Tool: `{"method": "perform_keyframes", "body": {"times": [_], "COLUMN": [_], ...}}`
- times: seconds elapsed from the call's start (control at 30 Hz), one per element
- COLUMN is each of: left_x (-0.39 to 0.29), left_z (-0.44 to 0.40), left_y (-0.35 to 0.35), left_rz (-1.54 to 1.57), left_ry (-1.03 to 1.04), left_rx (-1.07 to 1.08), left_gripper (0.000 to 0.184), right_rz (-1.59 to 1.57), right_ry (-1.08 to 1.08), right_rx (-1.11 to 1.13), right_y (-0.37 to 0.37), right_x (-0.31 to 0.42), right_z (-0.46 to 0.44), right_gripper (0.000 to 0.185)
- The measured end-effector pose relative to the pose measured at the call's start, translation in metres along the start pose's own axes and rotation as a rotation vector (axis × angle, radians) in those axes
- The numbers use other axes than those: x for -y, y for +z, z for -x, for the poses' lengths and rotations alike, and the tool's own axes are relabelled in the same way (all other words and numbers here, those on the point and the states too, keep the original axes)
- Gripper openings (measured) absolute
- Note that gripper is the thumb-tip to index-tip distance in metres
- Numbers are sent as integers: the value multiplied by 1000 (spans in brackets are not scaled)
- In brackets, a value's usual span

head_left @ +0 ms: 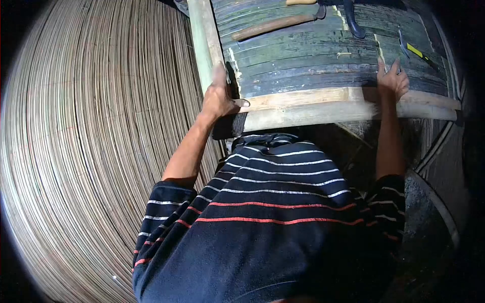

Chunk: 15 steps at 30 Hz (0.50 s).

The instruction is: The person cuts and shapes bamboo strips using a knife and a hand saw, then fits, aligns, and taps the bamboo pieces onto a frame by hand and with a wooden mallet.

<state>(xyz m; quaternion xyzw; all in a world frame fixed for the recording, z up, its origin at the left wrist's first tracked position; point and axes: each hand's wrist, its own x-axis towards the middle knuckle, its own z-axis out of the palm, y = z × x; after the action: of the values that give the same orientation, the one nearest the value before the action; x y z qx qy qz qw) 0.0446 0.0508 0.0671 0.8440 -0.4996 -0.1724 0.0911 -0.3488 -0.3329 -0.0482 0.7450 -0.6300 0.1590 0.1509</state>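
My left hand (218, 98) rests on the near left corner of a bamboo frame, thumb spread over the front rail (298, 98) and fingers along the left rail (206, 35). My right hand (393, 81) lies over the front rail farther right, its fingers spread toward the dark slatted surface (303, 55). Neither hand grips a tool. A yellow and black cutter (415, 51) lies just beyond my right hand. Farther back on the slats is a tool with a long wooden handle (275, 27).
Long thin bamboo strips (101, 126) cover the left side. At the back of the slats are a dark curved object (354, 22) and another wooden handle (301, 2). Curved poles (437, 202) stand at the lower right.
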Motion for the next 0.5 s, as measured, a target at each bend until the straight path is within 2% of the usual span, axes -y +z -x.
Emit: {"method": "perform_keyframes", "body": {"times": [0.07, 0.13, 0.17, 0.3, 0.5], "left_x": [6, 1, 2, 2, 9], "left_z": [-2, -7, -8, -7, -7], "left_y": [-2, -9, -10, -10, -6], "left_rz": [-5, -13, -60, -290, -225], "left_ry": [21, -89, -88, 42, 53], "left_rx": [3, 158, 168, 62, 30], "left_gripper": [152, 153, 154, 158, 161], "right_rz": [21, 1, -12, 14, -55], "right_ry": [52, 61, 72, 94, 87], "right_rx": [61, 84, 104, 181, 196], "right_y": [2, -4, -8, -11, -21], "right_x": [2, 5, 7, 6, 8], "right_z": [-1, 0, 0, -2, -2], "right_gripper": [85, 86, 87, 87, 87]}}
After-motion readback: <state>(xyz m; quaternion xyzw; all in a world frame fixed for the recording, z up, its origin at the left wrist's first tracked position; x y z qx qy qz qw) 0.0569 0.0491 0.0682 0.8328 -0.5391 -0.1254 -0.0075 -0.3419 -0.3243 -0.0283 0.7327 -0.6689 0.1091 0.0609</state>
